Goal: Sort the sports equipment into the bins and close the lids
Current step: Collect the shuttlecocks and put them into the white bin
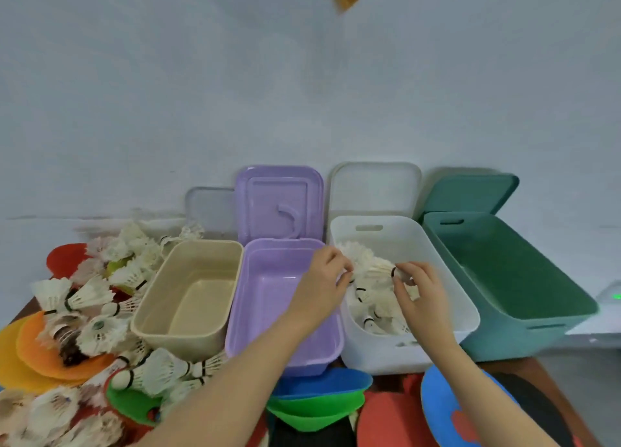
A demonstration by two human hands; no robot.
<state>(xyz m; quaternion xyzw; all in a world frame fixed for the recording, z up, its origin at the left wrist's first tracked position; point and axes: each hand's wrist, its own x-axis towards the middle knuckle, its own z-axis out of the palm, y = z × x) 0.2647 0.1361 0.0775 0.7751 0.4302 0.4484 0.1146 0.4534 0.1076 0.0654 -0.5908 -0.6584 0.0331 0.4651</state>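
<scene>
Four open bins stand in a row: beige bin (158, 332), purple bin (255, 352), white bin (447, 278) and green bin (524, 332). Both my hands reach over the white bin, which holds several white shuttlecocks (369, 322). My left hand (324, 283) pinches the feather end of a shuttlecock bundle (371, 268) and my right hand (420, 293) pinches its cork end. A loose heap of shuttlecocks (100, 299) lies left of the beige bin.
Lids lean against the wall behind the bins: purple lid (280, 201), white lid (374, 186), green lid (470, 193). Orange discs (37, 356) lie at the left; green and blue discs (316, 399) and table tennis paddles (447, 409) lie in front.
</scene>
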